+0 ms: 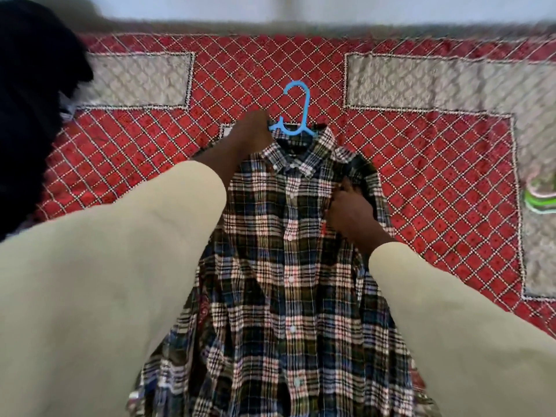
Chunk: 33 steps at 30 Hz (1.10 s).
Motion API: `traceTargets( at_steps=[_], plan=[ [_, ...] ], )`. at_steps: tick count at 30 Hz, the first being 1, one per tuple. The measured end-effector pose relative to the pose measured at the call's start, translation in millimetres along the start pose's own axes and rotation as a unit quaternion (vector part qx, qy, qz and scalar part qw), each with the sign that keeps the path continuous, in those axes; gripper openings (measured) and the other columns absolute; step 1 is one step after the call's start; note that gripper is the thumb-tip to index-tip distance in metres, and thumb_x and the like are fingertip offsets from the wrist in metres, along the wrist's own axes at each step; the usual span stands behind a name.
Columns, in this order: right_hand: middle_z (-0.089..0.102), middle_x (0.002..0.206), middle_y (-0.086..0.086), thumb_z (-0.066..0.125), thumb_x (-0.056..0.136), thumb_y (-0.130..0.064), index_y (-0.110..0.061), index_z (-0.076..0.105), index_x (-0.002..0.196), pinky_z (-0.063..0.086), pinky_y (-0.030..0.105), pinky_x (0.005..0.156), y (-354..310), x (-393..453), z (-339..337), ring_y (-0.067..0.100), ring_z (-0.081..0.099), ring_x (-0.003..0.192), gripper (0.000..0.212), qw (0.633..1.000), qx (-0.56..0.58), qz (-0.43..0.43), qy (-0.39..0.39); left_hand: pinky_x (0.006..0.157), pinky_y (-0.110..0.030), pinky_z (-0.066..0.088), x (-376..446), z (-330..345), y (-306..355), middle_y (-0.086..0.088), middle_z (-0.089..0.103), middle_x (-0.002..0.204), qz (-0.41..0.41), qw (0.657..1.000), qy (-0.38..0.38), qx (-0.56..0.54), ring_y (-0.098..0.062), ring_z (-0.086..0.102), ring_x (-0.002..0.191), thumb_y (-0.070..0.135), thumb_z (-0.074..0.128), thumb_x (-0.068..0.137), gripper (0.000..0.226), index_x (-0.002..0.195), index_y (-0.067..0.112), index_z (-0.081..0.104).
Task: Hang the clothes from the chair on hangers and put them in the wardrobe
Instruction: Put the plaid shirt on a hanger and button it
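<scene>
A plaid button-up shirt [288,266] in blue, red, white and green lies front up on a red quilted bedspread [421,164]. A blue plastic hanger [296,115] sits inside its collar, with the hook sticking out above. My left hand [249,133] grips the hanger and the shirt at the left shoulder, beside the collar. My right hand [352,209] pinches the shirt fabric at the right chest, below the right shoulder. Both arms wear beige sleeves.
A dark garment [33,109] is piled at the left edge of the bed. Green and pink hangers [541,195] lie at the right edge. A pale wall runs along the far side of the bed.
</scene>
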State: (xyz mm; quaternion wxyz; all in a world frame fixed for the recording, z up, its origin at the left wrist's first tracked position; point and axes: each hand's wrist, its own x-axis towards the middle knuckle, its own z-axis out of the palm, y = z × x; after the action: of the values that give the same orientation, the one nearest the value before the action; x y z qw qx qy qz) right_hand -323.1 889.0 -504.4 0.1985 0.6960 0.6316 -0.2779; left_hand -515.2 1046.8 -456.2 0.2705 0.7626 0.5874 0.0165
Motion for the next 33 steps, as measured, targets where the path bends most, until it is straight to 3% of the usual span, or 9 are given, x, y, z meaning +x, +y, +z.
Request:
traceTargets(
  at_steps=[5, 9, 12, 15, 18, 20, 24, 27, 33],
  plan=[
    [0.037, 0.150, 0.017, 0.043, 0.069, -0.047, -0.010, 0.054, 0.131, 0.040, 0.056, 0.104, 4.0, 18.5, -1.6, 0.041, 0.027, 0.139, 0.072, 0.998, 0.040, 0.046, -0.017, 0.080, -0.039, 0.046, -6.6, -10.0, -2.1, -0.026, 0.065, 0.113, -0.005, 1.000, -0.023, -0.016, -0.038, 0.062, 0.103, 0.002, 0.058, 0.085, 0.031, 0.115, -0.004, 0.058],
    [0.052, 0.136, 0.019, 0.056, 0.091, -0.022, -0.007, 0.057, 0.130, 0.046, 0.043, 0.097, 4.0, -20.2, -20.7, 0.040, 0.051, 0.122, 0.042, 0.991, 0.129, 0.022, 0.038, 0.077, -0.044, 0.048, -37.7, -33.0, -1.5, -0.023, 0.063, 0.103, 0.035, 0.998, -0.048, -0.027, -0.038, 0.061, 0.094, 0.001, 0.057, 0.086, 0.032, 0.117, 0.001, 0.049],
    [0.066, 0.111, 0.019, 0.054, 0.082, -0.007, -0.004, 0.065, 0.109, 0.054, 0.042, 0.080, 5.3, -66.5, -33.2, 0.039, 0.062, 0.099, 0.030, 0.961, 0.216, 0.033, 0.169, 0.068, -0.045, 0.046, -80.0, -51.4, 13.8, -0.018, 0.060, 0.094, 0.072, 0.997, 0.003, -0.020, -0.033, 0.057, 0.082, 0.002, 0.053, 0.088, 0.028, 0.114, 0.006, 0.043],
    [0.056, 0.118, 0.021, 0.059, 0.073, -0.002, 0.001, 0.058, 0.112, 0.049, 0.043, 0.088, 5.7, -132.3, -60.1, 0.039, 0.053, 0.106, 0.039, 0.909, 0.231, 0.010, 0.346, 0.053, -0.035, 0.033, -136.8, -83.0, 42.6, -0.010, 0.055, 0.079, 0.120, 0.988, 0.084, -0.038, -0.025, 0.049, 0.067, 0.000, 0.050, 0.089, 0.025, 0.112, 0.005, 0.043],
    [0.038, 0.146, 0.024, 0.061, 0.081, -0.007, 0.003, 0.037, 0.141, 0.027, 0.044, 0.113, 11.7, -223.1, -109.5, 0.040, 0.034, 0.136, 0.065, 0.913, 0.194, 0.004, 0.359, 0.054, -0.030, 0.030, -215.0, -134.7, 88.1, -0.002, 0.051, 0.074, 0.175, 0.971, 0.153, -0.054, -0.021, 0.047, 0.061, 0.002, 0.051, 0.090, 0.025, 0.113, 0.007, 0.044],
    [0.033, 0.152, 0.023, 0.061, 0.086, -0.014, -0.001, 0.026, 0.149, 0.021, 0.047, 0.116, 20.1, -273.4, -140.4, 0.039, 0.030, 0.140, 0.073, 0.916, 0.194, -0.004, 0.350, 0.058, -0.030, 0.030, -265.7, -169.5, 122.2, -0.005, 0.052, 0.075, 0.194, 0.961, 0.192, -0.042, -0.024, 0.051, 0.063, 0.001, 0.053, 0.090, 0.022, 0.110, 0.006, 0.045],
    [0.063, 0.125, 0.018, 0.057, 0.087, -0.013, -0.009, 0.054, 0.128, 0.044, 0.042, 0.096, 32.1, -432.9, -199.0, 0.036, 0.058, 0.115, 0.042, 0.904, 0.194, -0.079, 0.373, 0.064, -0.030, 0.032, -400.4, -246.3, 201.4, -0.005, 0.055, 0.082, 0.229, 0.939, 0.257, -0.030, -0.027, 0.054, 0.072, 0.008, 0.057, 0.091, 0.026, 0.114, 0.009, 0.047],
    [0.069, 0.111, 0.018, 0.055, 0.087, -0.007, -0.010, 0.060, 0.121, 0.048, 0.038, 0.082, 37.8, -558.2, -225.4, 0.028, 0.064, 0.097, 0.035, 0.897, 0.224, -0.108, 0.366, 0.067, -0.036, 0.043, -495.0, -293.3, 247.9, -0.014, 0.063, 0.093, 0.259, 0.922, 0.286, -0.024, -0.037, 0.062, 0.079, 0.015, 0.056, 0.093, 0.030, 0.121, 0.015, 0.044],
    [0.072, 0.094, 0.015, 0.059, 0.080, -0.004, -0.011, 0.070, 0.098, 0.048, 0.036, 0.074, 77.0, -762.0, -255.7, 0.032, 0.068, 0.091, 0.022, 0.863, 0.130, -0.125, 0.473, 0.065, -0.036, 0.042, -643.5, -374.1, 316.2, -0.017, 0.064, 0.091, 0.297, 0.888, 0.352, -0.009, -0.041, 0.063, 0.078, 0.020, 0.057, 0.096, 0.036, 0.127, 0.008, 0.042]
  ],
)
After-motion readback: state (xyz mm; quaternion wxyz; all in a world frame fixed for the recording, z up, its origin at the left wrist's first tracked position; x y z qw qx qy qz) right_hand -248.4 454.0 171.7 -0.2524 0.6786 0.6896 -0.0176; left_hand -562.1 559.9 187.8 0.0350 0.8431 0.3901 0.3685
